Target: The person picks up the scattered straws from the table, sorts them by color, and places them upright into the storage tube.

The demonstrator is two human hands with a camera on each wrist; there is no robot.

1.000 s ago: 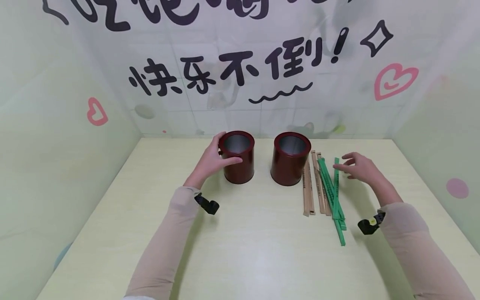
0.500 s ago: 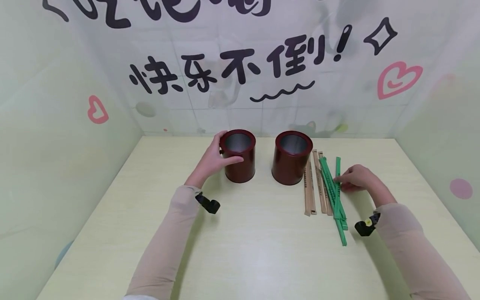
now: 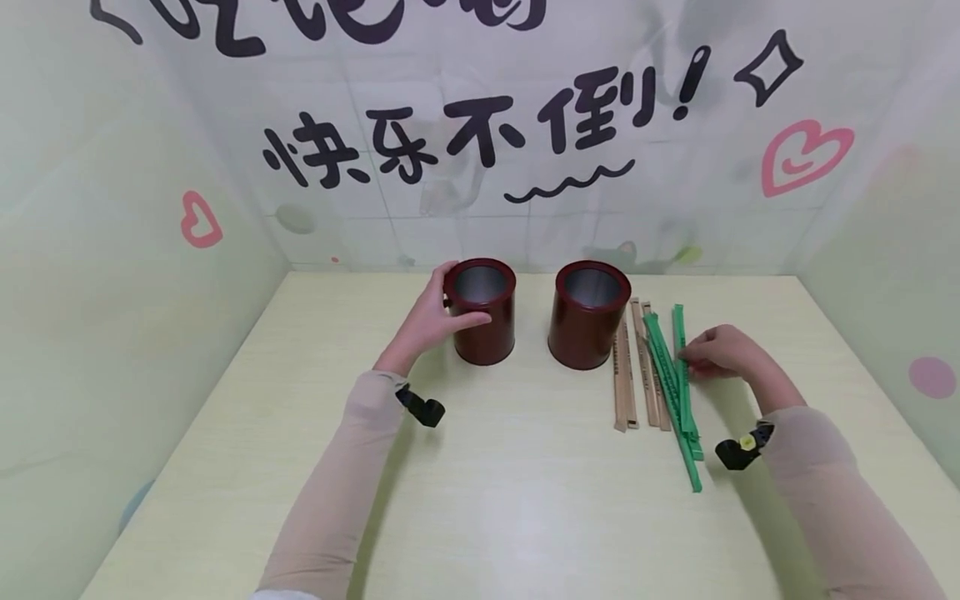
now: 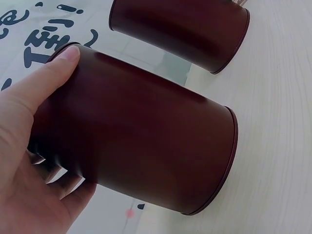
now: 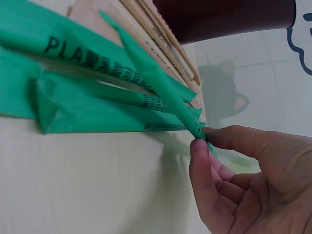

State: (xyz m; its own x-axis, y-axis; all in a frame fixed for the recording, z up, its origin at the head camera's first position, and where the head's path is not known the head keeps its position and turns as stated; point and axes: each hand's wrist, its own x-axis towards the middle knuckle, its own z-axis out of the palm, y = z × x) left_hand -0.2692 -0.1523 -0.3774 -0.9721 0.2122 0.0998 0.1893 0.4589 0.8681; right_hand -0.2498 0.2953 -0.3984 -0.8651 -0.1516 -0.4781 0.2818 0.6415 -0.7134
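Note:
My left hand [image 3: 429,323] grips a dark red cylindrical can [image 3: 487,343] near its open top, thumb across the front and fingers round the far side. In the left wrist view the can [image 4: 136,131] fills the middle. Between thumb and fingertip, my right hand [image 3: 726,350] pinches one green-wrapped straw [image 5: 158,80], which slants over the others in the right wrist view. Under it lie several more green-wrapped straws [image 3: 664,371], some with black "PLA" lettering. A second dark red can [image 3: 587,335], also open-topped, stands upright between the held can and the straws.
Several brown paper-wrapped straws [image 3: 621,387] lie side by side just right of the second can. The pale wooden table [image 3: 480,492] meets a printed back wall [image 3: 465,196], with a light green wall [image 3: 885,275] on the right.
My right hand has come down from above the green straws and taken one between thumb and finger, shifting it slightly. My left hand stays on its can.

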